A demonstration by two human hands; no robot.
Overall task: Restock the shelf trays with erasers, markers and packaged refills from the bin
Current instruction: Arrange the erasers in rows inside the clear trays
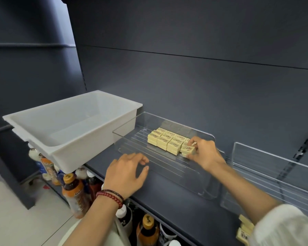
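Observation:
A clear plastic shelf tray lies on the dark shelf. Several cream-coloured erasers sit in rows at its far end. My right hand pinches one eraser at the right end of the front row, thumb below and fingers above. My left hand rests on the tray's near left edge with its fingers lightly bent, holding nothing. The white bin stands left of the tray, and its inside looks bare.
A second clear tray sits to the right on the shelf. A few more erasers lie at the shelf's front right. Bottled drinks fill the lower shelf below. The dark back panel rises behind.

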